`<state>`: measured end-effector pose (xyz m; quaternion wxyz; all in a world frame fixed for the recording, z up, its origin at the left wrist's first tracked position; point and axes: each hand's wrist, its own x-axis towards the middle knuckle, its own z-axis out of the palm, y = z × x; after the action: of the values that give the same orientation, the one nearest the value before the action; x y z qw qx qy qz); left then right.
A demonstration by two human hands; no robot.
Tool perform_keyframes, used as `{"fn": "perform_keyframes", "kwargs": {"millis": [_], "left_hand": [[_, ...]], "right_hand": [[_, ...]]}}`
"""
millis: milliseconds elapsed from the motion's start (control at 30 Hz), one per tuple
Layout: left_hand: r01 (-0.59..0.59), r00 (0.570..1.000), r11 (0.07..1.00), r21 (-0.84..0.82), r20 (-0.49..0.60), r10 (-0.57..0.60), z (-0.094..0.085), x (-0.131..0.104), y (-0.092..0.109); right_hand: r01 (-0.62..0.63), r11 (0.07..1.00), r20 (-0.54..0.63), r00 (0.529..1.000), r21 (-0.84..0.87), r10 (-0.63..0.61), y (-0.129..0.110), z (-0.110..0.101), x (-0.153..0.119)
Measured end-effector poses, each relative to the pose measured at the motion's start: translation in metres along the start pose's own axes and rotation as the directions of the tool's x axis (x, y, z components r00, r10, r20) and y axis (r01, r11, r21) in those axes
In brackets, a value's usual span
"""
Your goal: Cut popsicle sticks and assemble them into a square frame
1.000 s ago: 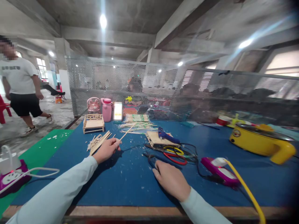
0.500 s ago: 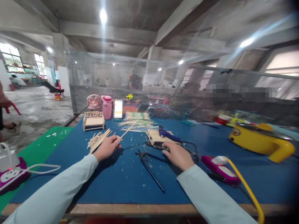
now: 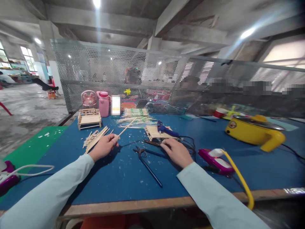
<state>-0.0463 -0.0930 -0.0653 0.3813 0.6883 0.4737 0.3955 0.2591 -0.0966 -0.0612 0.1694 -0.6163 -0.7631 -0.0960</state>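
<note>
My left hand (image 3: pixel 106 147) pinches one end of a thin wooden stick (image 3: pixel 127 127), which slants up and away to the right. Beside that hand lies a loose pile of sticks (image 3: pixel 96 140), long and short. My right hand (image 3: pixel 177 152) is curled over the near end of a dark pointed tool (image 3: pixel 152 142) on the table; its handle is hidden under the fingers. Just beyond, a blue glue gun (image 3: pixel 168 129) rests on a small flat wooden stick frame (image 3: pixel 152 132). Blue-handled pincers (image 3: pixel 150 170) lie spread between my hands.
A small stick-built bed (image 3: pixel 89 120), a pink bottle (image 3: pixel 104 105) and bundled sticks (image 3: pixel 135 112) stand along the back by a perforated metal screen (image 3: pixel 114 70). To the right are a purple power strip (image 3: pixel 215 162) with a yellow cable and a yellow electric pot (image 3: pixel 250 133).
The view has shifted slightly, so everything sits a little further left and higher. My left hand still holds the stick; my right hand stays at the dark tool.
</note>
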Motion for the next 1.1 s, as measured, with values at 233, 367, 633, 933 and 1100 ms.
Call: {"fn": "perform_keyframes", "kwargs": {"millis": [233,367,633,933,1100], "left_hand": [[0.009,1.000,0.999,0.034,-0.005,-0.009,0.000,-0.001,0.001],[-0.020,1.000,0.997,0.073,0.015,0.018,0.000,0.002,-0.007],[-0.150,0.988,0.929,0.338,0.029,0.148,-0.003,0.002,-0.008],[-0.376,0.924,0.758,0.534,0.152,0.351,-0.009,0.001,-0.005],[-0.235,0.966,0.803,0.547,0.040,0.255,-0.033,0.010,-0.013]], "right_hand": [[0.107,0.994,0.203,0.974,-0.020,-0.100,-0.030,-0.009,-0.004],[0.096,0.994,0.201,0.976,-0.059,-0.082,-0.038,-0.013,-0.005],[-0.039,0.995,0.005,0.999,-0.096,0.039,-0.046,-0.015,0.011],[0.445,0.896,-0.088,0.893,0.013,-0.442,-0.084,0.003,0.022],[0.335,0.936,0.024,0.940,0.111,-0.339,-0.073,0.029,0.033]]}}
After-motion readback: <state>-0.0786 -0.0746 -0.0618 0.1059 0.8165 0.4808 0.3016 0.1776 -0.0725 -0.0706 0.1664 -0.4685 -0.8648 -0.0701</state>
